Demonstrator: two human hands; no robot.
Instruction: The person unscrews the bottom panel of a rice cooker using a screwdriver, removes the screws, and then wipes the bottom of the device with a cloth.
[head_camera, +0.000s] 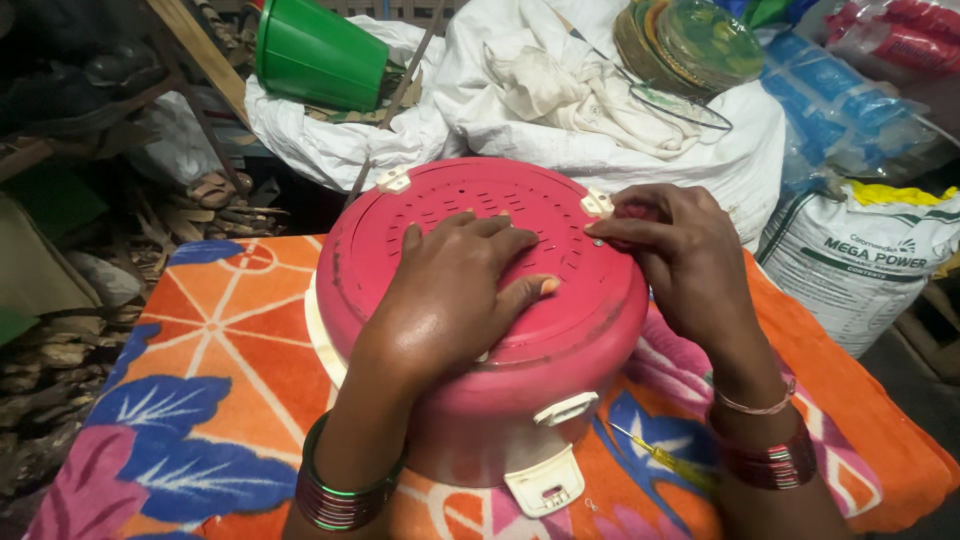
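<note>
Pressing left hand (455, 290) on pink cooker (480, 330) (upturned).

A surface draped in an orange cloth printed with blue and pink flowers and white lines (215, 350) fills the lower half of the view. At eleven o'clock a green plastic bucket (318, 52) lies tipped on crumpled white sacks (480, 110). At one o'clock a stack of round greenish plates (690, 45) rests on the same white heap. At three o'clock stands a white printed sack with a yellow top (865, 265). At nine o'clock lies dim, cluttered wood scrap (60, 360). The light is low and warm.
</note>
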